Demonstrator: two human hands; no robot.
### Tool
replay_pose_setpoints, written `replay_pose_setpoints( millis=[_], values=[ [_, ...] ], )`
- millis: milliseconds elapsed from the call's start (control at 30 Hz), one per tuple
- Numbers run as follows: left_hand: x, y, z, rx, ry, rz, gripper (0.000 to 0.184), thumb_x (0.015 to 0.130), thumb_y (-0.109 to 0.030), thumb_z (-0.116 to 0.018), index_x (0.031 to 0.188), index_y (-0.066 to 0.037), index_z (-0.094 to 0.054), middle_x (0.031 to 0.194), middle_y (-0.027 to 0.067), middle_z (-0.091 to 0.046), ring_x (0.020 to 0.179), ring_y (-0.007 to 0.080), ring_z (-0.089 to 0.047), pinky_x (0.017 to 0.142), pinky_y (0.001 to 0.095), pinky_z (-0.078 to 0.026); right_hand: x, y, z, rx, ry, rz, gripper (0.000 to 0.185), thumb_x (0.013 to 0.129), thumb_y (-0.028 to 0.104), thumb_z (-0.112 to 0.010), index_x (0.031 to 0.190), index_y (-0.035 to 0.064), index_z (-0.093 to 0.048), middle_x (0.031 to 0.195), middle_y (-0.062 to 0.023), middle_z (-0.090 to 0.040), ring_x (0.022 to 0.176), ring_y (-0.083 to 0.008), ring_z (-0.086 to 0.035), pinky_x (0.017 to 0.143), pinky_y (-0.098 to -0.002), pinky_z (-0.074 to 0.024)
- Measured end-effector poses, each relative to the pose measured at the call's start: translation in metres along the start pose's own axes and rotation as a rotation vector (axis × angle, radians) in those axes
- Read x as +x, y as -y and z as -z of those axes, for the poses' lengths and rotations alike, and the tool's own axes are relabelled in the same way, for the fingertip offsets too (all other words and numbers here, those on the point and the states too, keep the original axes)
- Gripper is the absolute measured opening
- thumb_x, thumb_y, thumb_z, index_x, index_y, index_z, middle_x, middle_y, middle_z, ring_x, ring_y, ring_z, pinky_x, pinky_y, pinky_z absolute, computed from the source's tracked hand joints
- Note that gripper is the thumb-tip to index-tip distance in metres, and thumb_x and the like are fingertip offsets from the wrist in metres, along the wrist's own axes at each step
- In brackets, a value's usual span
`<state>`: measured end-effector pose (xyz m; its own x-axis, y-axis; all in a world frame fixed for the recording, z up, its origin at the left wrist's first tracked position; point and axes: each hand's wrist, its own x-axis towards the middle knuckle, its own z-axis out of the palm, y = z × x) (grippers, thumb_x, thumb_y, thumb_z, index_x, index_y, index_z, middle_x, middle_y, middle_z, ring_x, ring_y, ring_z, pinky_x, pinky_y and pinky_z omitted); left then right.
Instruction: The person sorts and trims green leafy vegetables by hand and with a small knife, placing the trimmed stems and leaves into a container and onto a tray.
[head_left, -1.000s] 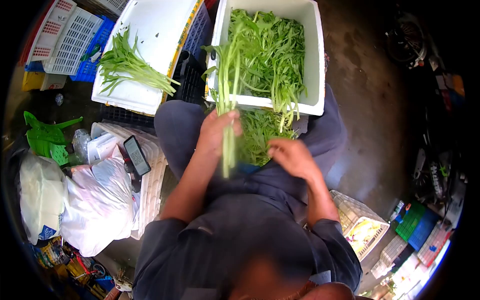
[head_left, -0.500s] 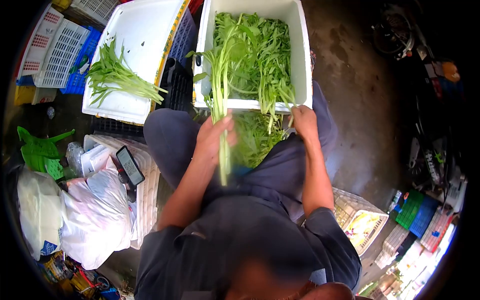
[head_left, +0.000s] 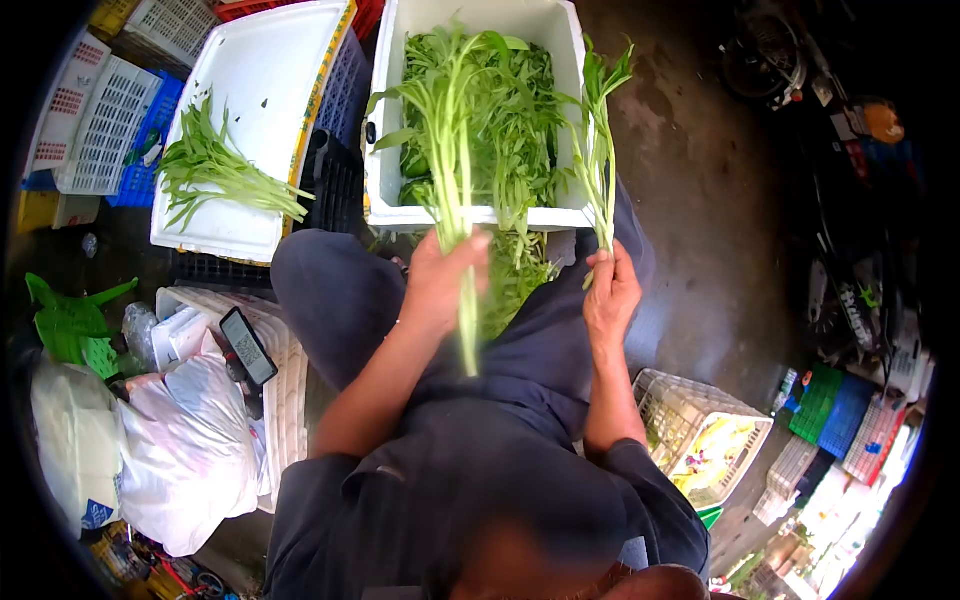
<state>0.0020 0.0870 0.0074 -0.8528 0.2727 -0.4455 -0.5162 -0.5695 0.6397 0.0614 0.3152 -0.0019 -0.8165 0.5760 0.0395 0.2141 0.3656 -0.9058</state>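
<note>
My left hand [head_left: 440, 283] is wrapped round a bunch of long-stemmed leafy greens [head_left: 450, 165], leaves up, stem ends hanging below the fist. To its right, my right hand [head_left: 611, 290] pinches a few thinner stalks [head_left: 598, 150] by their lower ends, upright beside the box's right wall. Behind both hands stands a white foam box [head_left: 577, 110] with many loose greens [head_left: 515, 130] inside. More greens [head_left: 515, 285] lie between my legs, partly hidden by the left hand. A separate bunch [head_left: 225, 175] rests on a white foam lid [head_left: 265, 60] at the left.
Plastic crates [head_left: 115, 125] stack at the far left. Nearer are a white bag [head_left: 190, 450], a phone-like device [head_left: 248, 345] and a green plastic item [head_left: 72, 322]. A pale basket [head_left: 700, 435] sits at my right, with a parked bicycle or motorbike [head_left: 765, 60] beyond.
My right hand has reached to the box's front edge, taken hold of some stalks and lifted them out to the right. My left hand still holds its bunch. The whole view has shifted slightly.
</note>
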Motion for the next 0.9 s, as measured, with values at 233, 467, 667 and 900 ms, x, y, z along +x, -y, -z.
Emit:
replay_pose_setpoints(
  millis=[233,467,667,900],
  values=[
    [0.018,-0.009,-0.032,0.13,-0.059,-0.08,0.019,0.093,-0.006,-0.068,0.109,0.0,-0.059,0.09,0.0091,-0.068,0.067,0.0152,-0.064,0.058,0.0285,-0.051,-0.029,0.009,-0.038,-0.058,0.085,0.345,0.034,0.091,-0.005,-0.064,0.125,-0.0015,-0.066,0.082,-0.0128,-0.06,0.068,-0.0226,-0.058,0.063,-0.0334,-0.0476],
    [0.023,0.006,0.018,0.201,-0.143,-0.11,0.024,0.092,-0.003,-0.068,0.115,-0.002,-0.062,0.1,0.0064,-0.068,0.082,0.014,-0.066,0.065,0.0292,-0.055,-0.062,0.002,-0.07,-0.045,0.273,0.488,0.035,0.089,-0.002,-0.069,0.124,0.0009,-0.068,0.083,-0.0127,-0.06,0.061,-0.0239,-0.057,0.058,-0.0355,-0.0483],
    [0.015,0.009,0.047,0.251,-0.324,-0.134,0.026,0.088,0.002,-0.07,0.112,-0.001,-0.061,0.092,0.0074,-0.069,0.07,0.0153,-0.066,0.059,0.0289,-0.054,-0.073,0.003,-0.075,0.041,0.43,0.325,0.036,0.091,0.005,-0.072,0.126,-0.0018,-0.066,0.088,-0.0138,-0.063,0.069,-0.0238,-0.061,0.064,-0.0335,-0.0509],
    [0.012,0.005,0.063,0.437,-0.357,-0.21,0.022,0.087,-0.001,-0.07,0.107,0.002,-0.06,0.088,0.009,-0.068,0.064,0.0138,-0.063,0.055,0.028,-0.052,-0.07,-0.024,-0.075,0.228,0.371,-0.012,0.039,0.097,0.008,-0.065,0.134,-0.0035,-0.059,0.087,-0.0116,-0.066,0.073,-0.0189,-0.062,0.069,-0.0301,-0.0512]
  ],
)
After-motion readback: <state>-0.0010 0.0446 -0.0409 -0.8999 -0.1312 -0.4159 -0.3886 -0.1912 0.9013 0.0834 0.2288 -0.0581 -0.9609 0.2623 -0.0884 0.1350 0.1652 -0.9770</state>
